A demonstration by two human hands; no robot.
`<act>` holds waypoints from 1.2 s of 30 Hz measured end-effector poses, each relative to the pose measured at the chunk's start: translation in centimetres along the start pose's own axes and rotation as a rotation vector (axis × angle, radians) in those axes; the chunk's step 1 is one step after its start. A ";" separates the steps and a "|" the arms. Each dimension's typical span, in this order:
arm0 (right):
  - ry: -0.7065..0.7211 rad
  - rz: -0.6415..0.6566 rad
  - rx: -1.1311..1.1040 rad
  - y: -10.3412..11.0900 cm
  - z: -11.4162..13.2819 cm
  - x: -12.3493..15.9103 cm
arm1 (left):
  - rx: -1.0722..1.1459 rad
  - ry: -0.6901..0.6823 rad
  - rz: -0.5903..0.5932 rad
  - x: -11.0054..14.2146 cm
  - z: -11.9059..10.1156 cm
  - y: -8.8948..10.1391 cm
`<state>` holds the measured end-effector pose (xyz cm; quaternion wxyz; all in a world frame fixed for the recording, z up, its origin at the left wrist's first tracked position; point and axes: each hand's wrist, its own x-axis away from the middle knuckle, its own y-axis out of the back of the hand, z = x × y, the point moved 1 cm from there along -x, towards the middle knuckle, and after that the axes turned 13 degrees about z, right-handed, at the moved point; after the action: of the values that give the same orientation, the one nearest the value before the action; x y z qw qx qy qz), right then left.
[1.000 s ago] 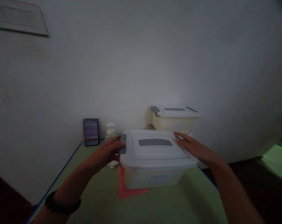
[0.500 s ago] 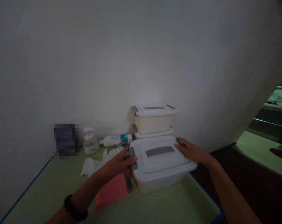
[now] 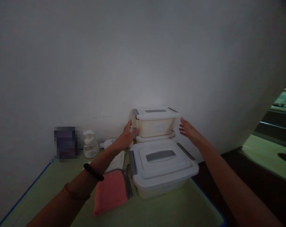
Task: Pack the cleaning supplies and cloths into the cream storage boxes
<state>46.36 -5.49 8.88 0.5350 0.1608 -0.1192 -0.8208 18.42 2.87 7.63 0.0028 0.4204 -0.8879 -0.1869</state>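
In front of me on the table stands a lidded storage box [image 3: 166, 170] with a white lid and grey side clips. Behind it, against the wall, a cream storage box [image 3: 157, 127] sits on top of another lidded box [image 3: 154, 138], mostly hidden. My left hand [image 3: 128, 135] is open at the left end of the upper cream box, fingers spread; whether it touches the box I cannot tell. My right hand [image 3: 190, 130] is open just off that box's right end, with fingers stretched out and a small gap between.
A folded pink cloth [image 3: 112, 190] with a grey edge lies left of the front box. White tissue [image 3: 118, 160], a lying white bottle [image 3: 107, 143] and a clear pump bottle [image 3: 90, 146] are behind my left arm. The green table [image 3: 180, 208] has a blue edge.
Both hands have let go of the front box and moved forward to either side of the upper cream box. The front box stays in nearly the same place.
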 end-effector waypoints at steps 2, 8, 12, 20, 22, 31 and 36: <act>-0.045 -0.006 -0.064 -0.1 0.3 -1.1 | 0.057 -0.027 -0.020 -2.1 -0.4 -0.2; -0.072 -0.017 -0.232 -0.7 0.8 -3.6 | 0.200 -0.105 -0.041 -5.6 -0.5 -0.6; 0.004 0.015 -0.316 -2.0 1.5 -4.2 | 0.262 -0.137 -0.074 -6.1 -0.5 -1.0; 0.174 0.029 -0.408 -3.2 4.5 -1.4 | 0.344 -0.374 -0.252 -4.5 -2.1 0.4; 0.204 0.053 -0.426 -3.9 5.7 -0.1 | 0.347 -0.457 -0.318 -3.1 -2.5 1.6; 0.163 0.361 -0.384 -10.2 10.1 7.0 | 0.342 -0.433 -0.565 12.6 -4.7 7.4; 0.071 0.698 -0.431 -16.0 10.8 11.5 | 0.487 -0.404 -0.776 20.3 -3.3 9.4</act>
<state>24.40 -9.34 11.34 0.8066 0.0231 0.0268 -0.5900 -1.22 -7.98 10.76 -0.3373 0.6635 -0.6667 -0.0391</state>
